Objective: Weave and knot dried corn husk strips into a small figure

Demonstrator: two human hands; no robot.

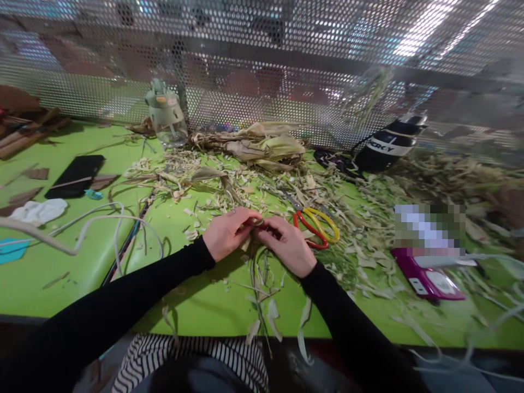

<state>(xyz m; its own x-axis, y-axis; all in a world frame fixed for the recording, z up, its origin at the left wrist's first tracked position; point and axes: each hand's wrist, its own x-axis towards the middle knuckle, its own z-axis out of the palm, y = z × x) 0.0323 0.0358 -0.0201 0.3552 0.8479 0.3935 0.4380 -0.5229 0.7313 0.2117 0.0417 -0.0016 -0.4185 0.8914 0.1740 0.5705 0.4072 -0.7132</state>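
Note:
My left hand (229, 234) and my right hand (289, 245) meet fingertip to fingertip above the green tabletop (184, 305). Both are closed in a pinch around a small piece of plant material, probably dried husk, mostly hidden by the fingers. Beneath them, thin green-brown strips (257, 284) trail toward the table's front edge; whether these join the pinched piece I cannot tell. Scissors (303, 209) with one red and one yellow handle lie just beyond my right hand. Pale husk scraps (188, 180) are scattered around and behind both hands.
A bundle of dried corn husks (266, 147) lies against the perforated metal screen (245, 93). Nearby are a clear bottle (166, 117) and a tilted black bottle (385, 147). A phone (76, 177) and white cable (98, 218) are left; a purple device (429, 278) is right.

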